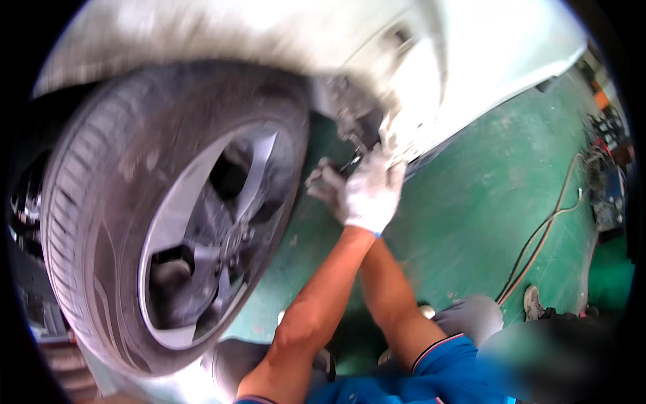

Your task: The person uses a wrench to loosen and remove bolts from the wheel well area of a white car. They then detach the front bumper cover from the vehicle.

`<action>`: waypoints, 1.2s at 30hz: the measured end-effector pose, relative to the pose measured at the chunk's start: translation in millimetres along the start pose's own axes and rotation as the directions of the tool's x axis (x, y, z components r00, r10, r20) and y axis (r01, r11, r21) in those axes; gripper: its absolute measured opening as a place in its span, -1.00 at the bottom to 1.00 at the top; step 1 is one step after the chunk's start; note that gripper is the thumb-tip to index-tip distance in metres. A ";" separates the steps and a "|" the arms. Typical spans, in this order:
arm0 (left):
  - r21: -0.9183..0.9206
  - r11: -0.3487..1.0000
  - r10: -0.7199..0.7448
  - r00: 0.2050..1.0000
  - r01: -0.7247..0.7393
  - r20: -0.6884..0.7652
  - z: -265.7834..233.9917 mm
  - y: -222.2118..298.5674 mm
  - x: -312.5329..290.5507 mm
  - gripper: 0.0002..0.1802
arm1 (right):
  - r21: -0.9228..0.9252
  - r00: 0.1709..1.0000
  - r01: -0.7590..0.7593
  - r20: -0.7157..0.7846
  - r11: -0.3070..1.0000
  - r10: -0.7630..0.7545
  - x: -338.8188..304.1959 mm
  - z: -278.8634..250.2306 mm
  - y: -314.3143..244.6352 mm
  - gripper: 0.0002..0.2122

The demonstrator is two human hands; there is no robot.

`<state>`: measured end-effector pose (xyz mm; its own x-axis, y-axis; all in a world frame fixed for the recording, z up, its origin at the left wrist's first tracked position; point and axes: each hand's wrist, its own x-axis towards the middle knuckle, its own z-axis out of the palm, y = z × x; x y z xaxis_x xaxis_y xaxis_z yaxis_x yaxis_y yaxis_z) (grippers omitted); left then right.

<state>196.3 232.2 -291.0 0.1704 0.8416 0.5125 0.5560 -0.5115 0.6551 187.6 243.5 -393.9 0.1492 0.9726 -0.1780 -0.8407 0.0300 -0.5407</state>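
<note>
My left hand (pixel 374 192) wears a white knit glove and reaches up to the lower edge of the white car body (pixel 417 101), just behind the wheel. Its fingertips blur against the grimy sill end, so their grip is unclear. My forearms cross, the left one on top. My right hand (pixel 326 183), also gloved, comes out to the left of it, fingers apart, with nothing visible in them. A small dark, shiny piece (pixel 354 160) shows between the hands, too blurred to name. Close on the left stands the tyre (pixel 108 229) with its grey spoked rim (pixel 232 236).
Green floor (pixel 464 236) lies under the car. A brown hose (pixel 542 232) runs along it on the right, toward a pile of dark equipment (pixel 609 195). At lower right are a shoe (pixel 532 303) and the blurred shape of another person (pixel 545 360).
</note>
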 end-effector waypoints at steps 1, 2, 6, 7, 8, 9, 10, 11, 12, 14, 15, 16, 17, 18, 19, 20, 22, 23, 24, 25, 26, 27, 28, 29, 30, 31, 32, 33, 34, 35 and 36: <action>-0.049 0.999 0.022 0.999 -0.020 0.043 9.8 3.6 -0.9 -0.54 | 0.039 1.000 0.018 -0.024 0.999 -0.017 -0.6 -12.8 -5.9 -0.67; -0.097 0.995 0.016 0.997 -0.009 0.078 14.5 9.0 -4.1 -0.55 | 0.086 0.999 0.024 -0.033 0.996 -0.021 0.6 -20.4 -9.3 -0.66; -0.105 0.988 -0.100 0.989 0.112 0.107 -52.3 18.0 -0.3 -0.57 | 0.550 0.974 -0.114 0.226 0.827 -0.016 16.2 37.0 -7.3 -0.61; -0.141 0.982 -0.108 0.985 0.127 0.136 -46.4 28.0 2.2 -0.57 | 0.596 0.962 -0.060 0.249 0.801 -0.113 17.5 29.1 -26.7 -0.60; -0.174 0.974 -0.114 0.980 0.142 0.163 -42.3 29.3 -2.2 -0.58 | 0.637 0.946 -0.012 0.257 0.771 -0.198 17.5 17.0 -33.9 -0.58; -0.209 0.967 -0.104 0.978 0.142 0.183 -38.8 31.3 2.3 -0.58 | 0.615 0.916 0.126 0.230 0.778 -0.330 20.8 11.8 -36.7 -0.59; -0.199 0.967 -0.118 0.972 0.159 0.204 -38.9 20.8 6.0 -0.59 | 0.609 0.876 0.232 0.208 0.759 -0.435 21.6 9.5 -19.5 -0.60; -0.208 0.962 -0.128 0.963 0.179 0.237 -30.9 14.5 8.7 -0.59 | 0.540 0.897 0.266 0.165 0.798 -0.411 23.0 13.5 -19.2 -0.62; -0.229 0.950 -0.146 0.948 0.214 0.282 -11.8 6.0 7.3 -0.60 | 0.362 0.953 0.271 0.026 0.892 -0.301 12.5 9.0 -25.5 -0.64; -0.152 0.945 -0.240 0.928 0.291 0.285 -1.1 -16.6 5.0 -0.62 | -0.035 0.927 -0.050 -0.372 0.998 0.034 -44.4 117.4 -62.4 -0.67; -0.151 0.959 -0.196 0.947 0.239 0.256 -11.3 5.6 11.5 -0.62 | 0.186 0.992 -0.066 -0.092 0.980 0.085 -35.8 94.0 -63.1 -0.65; -0.150 0.961 -0.192 0.950 0.234 0.246 -14.8 9.4 10.2 -0.62 | 0.375 0.981 -0.147 0.175 0.915 0.085 -23.3 70.0 -60.6 -0.63; -0.143 0.963 -0.191 0.954 0.227 0.232 -18.1 10.2 13.6 -0.62 | 0.448 0.968 -0.158 0.248 0.880 0.048 -12.5 47.6 -53.5 -0.60; -0.131 0.964 -0.200 0.955 0.233 0.220 -22.3 6.6 13.3 -0.61 | 0.518 0.949 -0.191 0.315 0.834 0.022 -6.9 35.2 -45.5 -0.58; -0.135 0.962 -0.205 0.953 0.238 0.224 -18.5 5.0 11.5 -0.61 | 0.499 0.983 -0.096 0.185 0.861 0.003 -5.9 24.7 -45.0 -0.55; -0.140 0.960 -0.208 0.950 0.244 0.232 -13.6 2.5 8.9 -0.61 | 0.466 0.998 -0.002 0.051 0.885 -0.025 -5.3 13.9 -44.7 -0.52; -0.106 0.967 -0.208 0.957 0.233 0.201 -24.3 3.8 13.0 -0.61 | 0.393 0.987 0.122 -0.143 0.911 -0.070 1.4 25.6 -40.2 -0.46; -0.098 0.967 -0.211 0.956 0.234 0.204 -20.5 3.5 11.2 -0.61 | 0.268 0.956 0.241 -0.228 0.933 -0.182 2.0 25.0 -39.3 -0.47; -0.094 0.967 -0.213 0.956 0.235 0.203 -14.1 4.5 9.6 -0.61 | 0.124 0.907 0.341 -0.303 0.932 -0.292 5.3 25.1 -39.4 -0.49; -0.096 0.969 -0.205 0.959 0.227 0.197 -11.2 8.4 11.1 -0.61 | 0.160 0.917 0.356 -0.250 0.921 -0.311 11.8 18.5 -37.4 -0.53; -0.098 0.970 -0.201 0.959 0.224 0.201 -9.6 12.0 11.7 -0.61 | 0.195 0.923 0.368 -0.196 0.909 -0.331 20.1 7.3 -32.8 -0.56; -0.088 0.971 -0.203 0.960 0.223 0.192 -11.9 12.0 11.1 -0.61 | 0.249 0.950 0.309 -0.121 0.918 -0.287 22.5 7.5 -30.6 -0.60; -0.089 0.971 -0.202 0.963 0.220 0.179 -12.1 14.1 12.7 -0.61 | 0.293 0.969 0.247 -0.044 0.924 -0.245 25.1 7.4 -29.8 -0.64; -0.051 0.973 -0.215 0.964 0.226 0.158 -19.2 9.0 10.9 -0.61 | 0.357 0.992 0.087 0.059 0.930 -0.115 17.3 23.0 -23.3 -0.68; -0.015 0.973 -0.225 0.964 0.230 0.139 -25.6 4.4 10.5 -0.61 | 0.405 0.985 -0.080 0.170 0.911 0.011 9.5 39.0 -17.6 -0.70; -0.017 0.973 -0.224 0.964 0.229 0.145 -19.0 8.0 9.4 -0.61 | 0.394 0.984 -0.093 0.179 0.915 0.023 11.8 28.1 -17.8 -0.71; -0.020 0.973 -0.225 0.962 0.231 0.154 -14.2 11.0 9.4 -0.61 | 0.381 0.982 -0.105 0.184 0.919 0.036 12.2 16.3 -18.8 -0.72; -0.001 0.972 -0.231 0.960 0.234 0.161 -15.1 14.1 9.9 -0.61 | 0.374 0.978 -0.127 0.200 0.919 0.054 13.0 10.6 -17.4 -0.72; 0.012 0.969 -0.245 0.955 0.246 0.165 -17.0 13.9 9.6 -0.61 | 0.446 0.978 -0.081 0.207 0.891 -0.015 8.2 11.0 -23.3 -0.71; 0.009 0.967 -0.254 0.952 0.256 0.174 -17.2 16.4 9.0 -0.61 | 0.511 0.974 -0.034 0.209 0.859 -0.086 3.6 13.5 -34.4 -0.67; -0.015 0.961 -0.268 0.940 0.277 0.210 -26.1 22.4 12.1 -0.60 | 0.574 0.965 0.008 0.211 0.819 -0.157 1.1 19.4 -45.4 -0.62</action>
<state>189.6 226.5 -255.6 0.1820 0.9648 0.1898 0.5696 -0.2608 0.7795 215.9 247.7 -353.7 0.1661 0.9823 0.0860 -0.9860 0.1643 0.0272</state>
